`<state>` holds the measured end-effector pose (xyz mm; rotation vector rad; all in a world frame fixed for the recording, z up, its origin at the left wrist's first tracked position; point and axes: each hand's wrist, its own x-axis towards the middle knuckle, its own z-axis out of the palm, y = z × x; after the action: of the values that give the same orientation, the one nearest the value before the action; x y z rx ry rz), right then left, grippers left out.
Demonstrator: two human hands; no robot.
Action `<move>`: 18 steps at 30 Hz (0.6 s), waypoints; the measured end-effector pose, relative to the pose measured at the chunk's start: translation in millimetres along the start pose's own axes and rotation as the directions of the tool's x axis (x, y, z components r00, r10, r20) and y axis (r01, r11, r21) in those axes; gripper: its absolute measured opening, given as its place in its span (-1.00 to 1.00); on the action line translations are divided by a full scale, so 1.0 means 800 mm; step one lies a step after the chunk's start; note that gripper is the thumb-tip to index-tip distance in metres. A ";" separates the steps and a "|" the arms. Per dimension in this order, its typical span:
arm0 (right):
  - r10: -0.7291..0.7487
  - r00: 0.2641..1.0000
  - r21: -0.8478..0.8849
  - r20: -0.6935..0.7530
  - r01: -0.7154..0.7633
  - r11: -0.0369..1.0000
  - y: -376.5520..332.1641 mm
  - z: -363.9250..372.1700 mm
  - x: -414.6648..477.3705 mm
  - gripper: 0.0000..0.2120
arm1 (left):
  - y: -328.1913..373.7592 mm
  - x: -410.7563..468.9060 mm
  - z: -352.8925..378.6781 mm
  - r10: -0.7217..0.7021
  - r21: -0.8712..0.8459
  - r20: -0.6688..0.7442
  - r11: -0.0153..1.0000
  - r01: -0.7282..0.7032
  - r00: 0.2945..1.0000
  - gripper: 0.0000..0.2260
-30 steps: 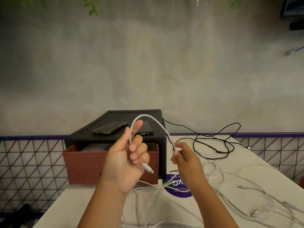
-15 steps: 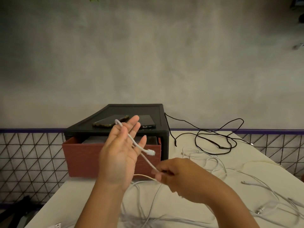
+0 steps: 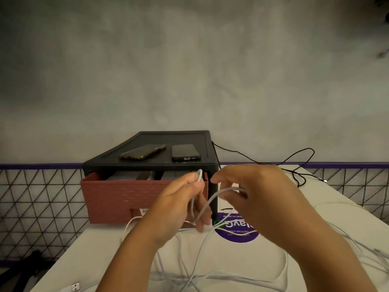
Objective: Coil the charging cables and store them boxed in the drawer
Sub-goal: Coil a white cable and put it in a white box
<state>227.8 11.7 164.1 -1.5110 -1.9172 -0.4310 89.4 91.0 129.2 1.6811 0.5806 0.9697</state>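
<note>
Coiling of one white cable, first turns. The left hand is closed round the cable, a small bend of it standing up above the fist. The right hand, fingers curled, holds a further length that arcs across towards the left.

Half a second ago the left hand was open, fingers upright, with the cable merely draped over them and its plug hanging free. The right hand was then lower, drawing the slack. It has since risen level with the left (the plug is no longer in sight).

In my judgement the first loop is now secured and the next is being fed in. Most of this cable trails down to the worktop among the other loose cables. The red drawer of the black cabinet stands open just behind the hands. Boxing has not yet begun.
</note>
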 end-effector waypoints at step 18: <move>0.394 0.918 0.661 0.033 -0.316 0.681 0.019 0.038 0.013 -0.78 | 0.001 0.006 0.005 -0.092 -0.589 0.158 0.790 0.169 0.983 -0.92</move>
<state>232.3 42.6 146.6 -1.2819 -1.3991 0.3189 95.4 92.1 130.9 1.0970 0.2559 0.8286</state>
